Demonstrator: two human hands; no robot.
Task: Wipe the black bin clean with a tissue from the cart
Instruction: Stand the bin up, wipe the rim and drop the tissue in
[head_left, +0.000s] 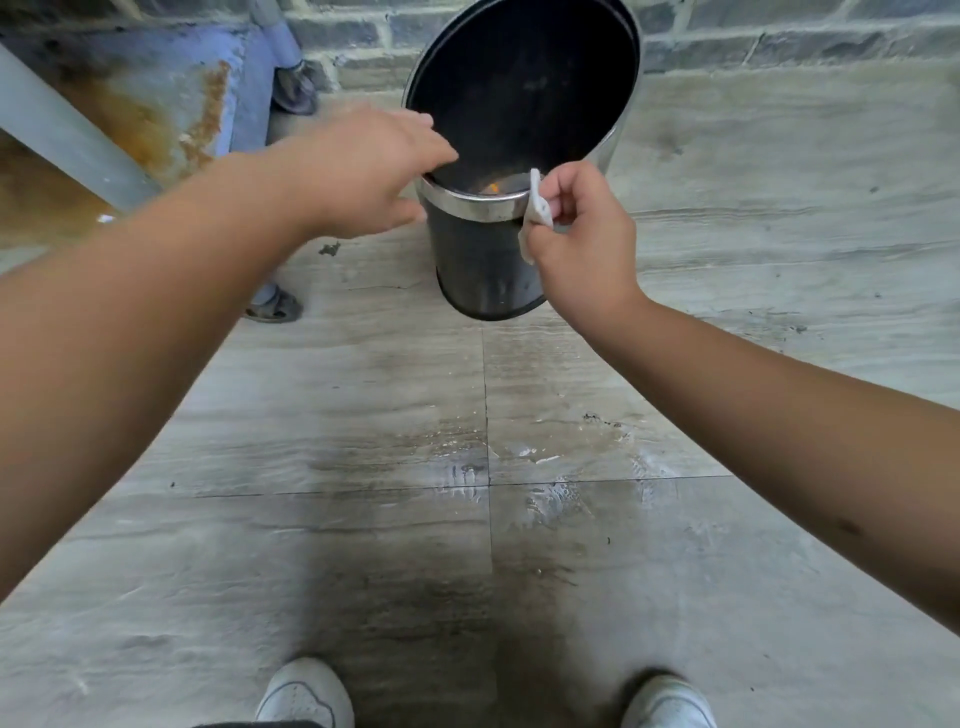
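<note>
Over on the far left stands the cart (156, 104), blue-grey metal streaked with rust, one of its wheels (275, 304) resting on the tiled floor (363, 415). Moving in, the left hand (363, 176) reaches across with fingers spread and loose, gripping nothing, its fingertips at the left edge of the bin's shiny metal rim (467, 205); whether they actually touch it is hard to say. Dead centre is the black bin (483, 265), standing on the floor close to the brick wall (779, 31), its round lid (524, 88) tipped up and open behind it, something orange glinting down inside. Just to the right, the right hand (587, 234) is pinched closed on a small white tissue (537, 213), pressing it against the right side of the rim and upper wall. Wet patches shine on the tiles nearer the camera, and two white shoes (306, 696) peek in at the bottom.
</note>
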